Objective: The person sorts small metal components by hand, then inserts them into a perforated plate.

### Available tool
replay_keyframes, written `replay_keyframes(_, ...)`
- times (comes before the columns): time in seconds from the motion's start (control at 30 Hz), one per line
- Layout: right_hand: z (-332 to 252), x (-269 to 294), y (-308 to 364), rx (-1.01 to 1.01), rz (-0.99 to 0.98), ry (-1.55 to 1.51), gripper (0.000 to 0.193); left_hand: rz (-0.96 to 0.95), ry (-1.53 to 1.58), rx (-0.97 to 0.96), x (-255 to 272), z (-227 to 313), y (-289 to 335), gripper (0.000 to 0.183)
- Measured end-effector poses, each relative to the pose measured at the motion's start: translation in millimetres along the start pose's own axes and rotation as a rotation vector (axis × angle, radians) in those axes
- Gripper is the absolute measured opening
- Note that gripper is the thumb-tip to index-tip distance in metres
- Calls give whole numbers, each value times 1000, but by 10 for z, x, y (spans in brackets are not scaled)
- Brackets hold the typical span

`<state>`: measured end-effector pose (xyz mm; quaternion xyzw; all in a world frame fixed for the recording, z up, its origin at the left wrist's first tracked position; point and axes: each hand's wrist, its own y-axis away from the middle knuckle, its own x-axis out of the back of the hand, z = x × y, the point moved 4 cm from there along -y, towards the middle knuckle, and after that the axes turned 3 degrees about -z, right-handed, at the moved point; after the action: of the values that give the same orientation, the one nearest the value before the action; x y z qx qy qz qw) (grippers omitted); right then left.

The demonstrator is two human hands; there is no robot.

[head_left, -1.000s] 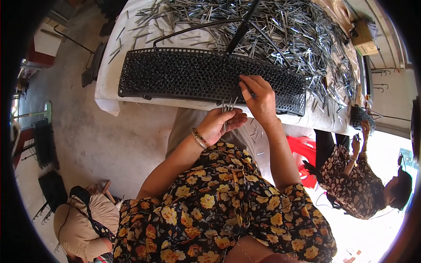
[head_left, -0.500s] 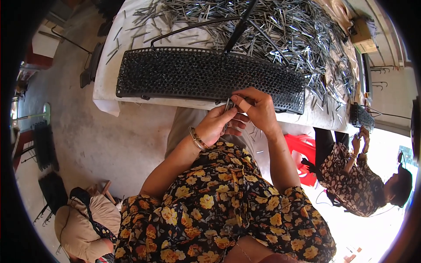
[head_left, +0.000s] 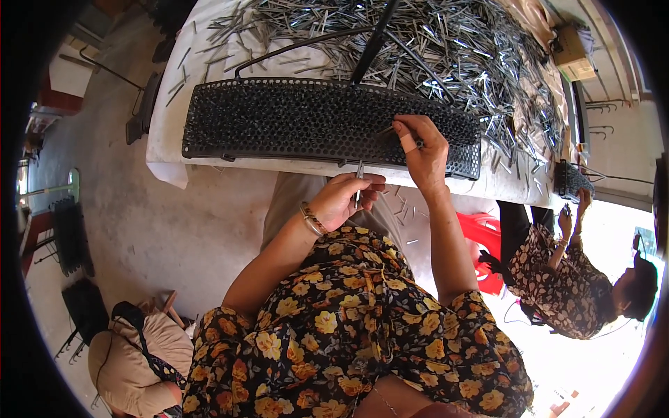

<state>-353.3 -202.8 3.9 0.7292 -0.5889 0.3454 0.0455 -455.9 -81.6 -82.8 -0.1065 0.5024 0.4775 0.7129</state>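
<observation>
A long black rack (head_left: 279,115) full of round holes lies along the table's near edge, with dark thin pieces standing in many of its holes. My left hand (head_left: 336,200) is below the rack's near edge, closed around a few thin metal strips (head_left: 359,173) that point up between thumb and fingers. Over the right half of the rack, my right hand (head_left: 426,155) pinches a thin strip (head_left: 387,130), partly blurred, against the holes. Pale tape wraps one finger of that hand.
Loose metal strips (head_left: 446,52) cover much of the white-covered table (head_left: 166,143). A black rod frame (head_left: 369,52) rises behind the rack. At right, another person (head_left: 557,279) handles a smaller rack (head_left: 573,180) beside a red stool (head_left: 481,240). Someone in beige (head_left: 132,362) is at lower left.
My right hand has moved from beside my left hand up and right over the rack, with a thin strip in its fingers. My left hand stays almost in place.
</observation>
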Motion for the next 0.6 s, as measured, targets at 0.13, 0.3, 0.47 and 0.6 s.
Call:
replay_keyframes(0.13, -27, -63, -1, 151, -118, 73, 12, 16, 25, 82, -111, 37, 83, 32)
replay_keyframes(0.3, -60, -112, 64, 252, -119, 174, 14, -29, -4, 73, -62, 0, 72, 34)
replay_keyframes(0.47, -73, -121, 107, 212, -49, 219, 14, -71, -5, 13, -55, -5, 65, 34)
replay_keyframes(0.6, -32, -126, 136, 22, 23, 44, 13, -100, -30, 3, -78, -4, 58, 35)
